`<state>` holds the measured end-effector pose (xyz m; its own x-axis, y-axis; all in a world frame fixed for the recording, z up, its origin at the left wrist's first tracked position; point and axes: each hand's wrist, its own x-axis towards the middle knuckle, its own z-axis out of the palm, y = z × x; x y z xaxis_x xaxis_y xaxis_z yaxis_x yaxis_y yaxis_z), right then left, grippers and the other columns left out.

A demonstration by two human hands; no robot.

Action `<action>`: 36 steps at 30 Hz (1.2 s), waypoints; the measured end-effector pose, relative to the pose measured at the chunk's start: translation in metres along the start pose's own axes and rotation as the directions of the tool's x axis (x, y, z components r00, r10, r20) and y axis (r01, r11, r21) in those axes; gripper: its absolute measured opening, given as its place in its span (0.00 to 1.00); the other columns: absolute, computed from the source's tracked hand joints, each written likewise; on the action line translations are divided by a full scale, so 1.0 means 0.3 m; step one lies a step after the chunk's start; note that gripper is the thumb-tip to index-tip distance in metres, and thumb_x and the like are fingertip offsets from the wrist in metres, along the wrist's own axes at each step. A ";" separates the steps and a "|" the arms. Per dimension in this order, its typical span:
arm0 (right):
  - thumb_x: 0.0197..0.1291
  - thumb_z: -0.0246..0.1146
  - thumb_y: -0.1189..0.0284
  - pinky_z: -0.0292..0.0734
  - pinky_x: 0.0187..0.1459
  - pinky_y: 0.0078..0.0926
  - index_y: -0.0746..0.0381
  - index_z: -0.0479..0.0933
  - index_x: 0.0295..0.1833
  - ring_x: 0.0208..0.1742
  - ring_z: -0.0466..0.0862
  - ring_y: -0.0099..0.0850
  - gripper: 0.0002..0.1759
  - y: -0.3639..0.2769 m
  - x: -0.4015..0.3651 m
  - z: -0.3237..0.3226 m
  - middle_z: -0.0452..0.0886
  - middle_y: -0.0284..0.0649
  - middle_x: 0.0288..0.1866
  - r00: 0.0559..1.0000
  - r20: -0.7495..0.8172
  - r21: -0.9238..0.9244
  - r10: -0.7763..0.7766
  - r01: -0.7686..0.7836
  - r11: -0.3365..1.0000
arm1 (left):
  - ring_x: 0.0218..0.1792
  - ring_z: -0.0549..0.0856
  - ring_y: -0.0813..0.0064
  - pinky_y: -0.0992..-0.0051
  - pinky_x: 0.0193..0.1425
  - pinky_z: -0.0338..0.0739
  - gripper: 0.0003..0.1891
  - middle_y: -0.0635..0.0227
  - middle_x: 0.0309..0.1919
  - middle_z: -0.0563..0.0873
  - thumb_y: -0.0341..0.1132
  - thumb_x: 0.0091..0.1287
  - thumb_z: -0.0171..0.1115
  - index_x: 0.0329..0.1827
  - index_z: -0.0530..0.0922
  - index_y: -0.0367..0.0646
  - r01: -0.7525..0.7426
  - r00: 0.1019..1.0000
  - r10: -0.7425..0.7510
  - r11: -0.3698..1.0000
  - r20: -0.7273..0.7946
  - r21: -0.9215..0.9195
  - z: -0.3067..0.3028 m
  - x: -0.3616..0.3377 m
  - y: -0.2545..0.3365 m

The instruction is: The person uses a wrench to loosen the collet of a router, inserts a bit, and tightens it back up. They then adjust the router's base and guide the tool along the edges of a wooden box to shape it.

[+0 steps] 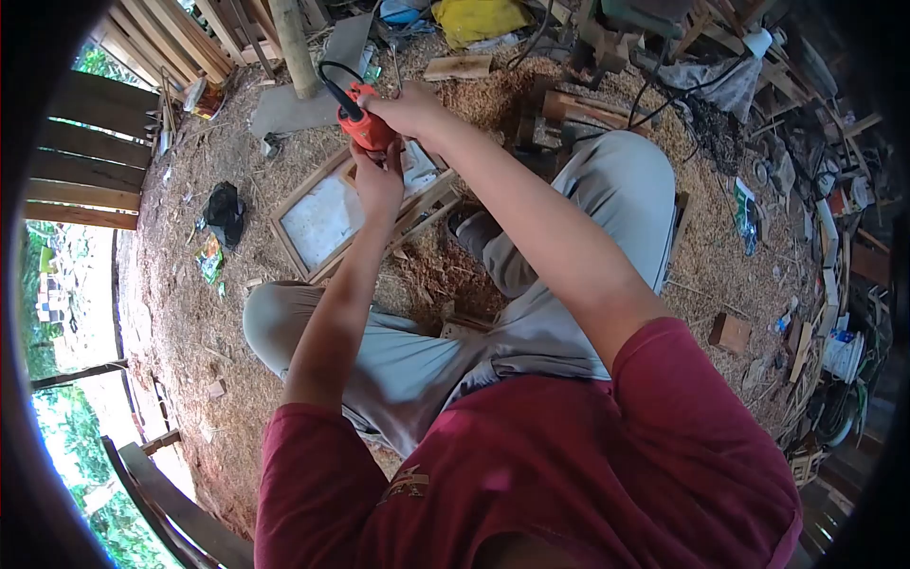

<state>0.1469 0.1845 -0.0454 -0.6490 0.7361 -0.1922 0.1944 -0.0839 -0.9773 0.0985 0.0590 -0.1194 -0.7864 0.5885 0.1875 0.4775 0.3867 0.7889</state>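
Observation:
A red-orange corded power tool [368, 128] is held above a wooden frame [301, 261] lying on the ground. My left hand [379, 185] is closed around its lower part. Against the tool's upper side, my right hand [409, 110] is closed too, and a thin metal piece [396, 68] stands up beside its fingers. I cannot make out whether that piece is held or lies behind. The black cord [338, 90] loops out of the tool's top end. Inside the frame is a whitish panel [324, 220]. The tool's working end is hidden by my hands.
Wood shavings cover the ground. A black plastic bag [224, 213] lies left of the frame. Ahead are a wooden post [294, 47], a yellow sack [482, 21] and a wood block [457, 67]. Cables and scrap clutter the right side. My bent legs [621, 190] flank the frame's near side.

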 end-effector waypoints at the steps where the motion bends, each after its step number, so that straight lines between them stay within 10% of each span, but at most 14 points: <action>1: 0.62 0.75 0.51 0.67 0.22 0.31 0.73 0.77 0.42 0.21 0.73 0.23 0.32 -0.008 0.003 -0.012 0.81 0.39 0.31 0.994 0.089 0.020 0.070 -0.072 0.997 | 0.53 0.89 0.47 0.55 0.56 0.80 0.39 0.49 0.50 0.89 0.47 0.75 0.66 0.80 0.55 0.41 0.003 1.000 -0.003 1.000 0.008 -0.009 0.000 0.008 -0.007; 11: 0.60 0.77 0.52 0.69 0.25 0.29 0.69 0.70 0.64 0.31 0.77 0.26 0.40 -0.043 -0.058 -0.049 0.81 0.42 0.41 0.982 0.094 0.005 0.166 -0.167 0.986 | 0.60 0.82 0.65 0.64 0.65 0.75 0.35 0.52 0.63 0.78 0.52 0.80 0.39 0.82 0.49 0.39 0.216 0.967 -0.099 0.810 0.236 -0.545 0.038 0.067 -0.181; 14: 0.57 0.78 0.52 0.76 0.28 0.36 0.75 0.83 0.42 0.28 0.83 0.30 0.32 -0.022 -0.055 -0.022 0.85 0.45 0.32 0.995 0.006 -0.021 0.101 -0.101 0.995 | 0.61 0.80 0.65 0.65 0.67 0.74 0.33 0.53 0.65 0.77 0.53 0.82 0.35 0.82 0.50 0.40 0.189 0.965 -0.061 0.840 0.257 -0.508 0.025 0.061 -0.179; 21: 0.55 0.80 0.52 0.83 0.40 0.38 0.80 0.81 0.51 0.40 0.89 0.35 0.38 -0.027 -0.060 -0.009 0.87 0.53 0.43 0.993 0.012 0.034 0.118 -0.118 0.992 | 0.65 0.79 0.65 0.66 0.71 0.72 0.33 0.58 0.68 0.75 0.61 0.84 0.35 0.83 0.53 0.49 0.268 0.941 -0.054 0.720 0.334 -0.640 -0.022 0.048 -0.138; 26: 0.54 0.80 0.51 0.84 0.46 0.38 0.82 0.79 0.55 0.48 0.90 0.40 0.42 -0.019 -0.057 -0.016 0.87 0.56 0.49 0.989 0.059 0.074 0.133 -0.137 0.988 | 0.24 0.64 0.88 0.82 0.27 0.57 0.36 0.83 0.27 0.68 0.77 0.75 0.39 0.43 0.75 0.52 0.304 0.949 -0.184 0.754 0.258 -0.581 -0.028 0.035 -0.043; 36: 0.58 0.78 0.52 0.78 0.31 0.31 0.80 0.72 0.59 0.34 0.85 0.31 0.42 -0.003 -0.028 -0.010 0.85 0.48 0.41 0.993 0.063 0.061 0.102 -0.106 0.993 | 0.25 0.63 0.86 0.81 0.28 0.56 0.36 0.83 0.27 0.65 0.79 0.72 0.42 0.40 0.76 0.52 0.322 0.938 -0.157 0.723 0.309 -0.611 -0.038 0.037 -0.019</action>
<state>0.1545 0.1804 -0.0424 -0.6710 0.6799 -0.2958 0.2167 -0.2017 -0.9552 0.0827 0.0552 -0.1151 -0.6912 0.7111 -0.1289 -0.1474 0.0359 0.9884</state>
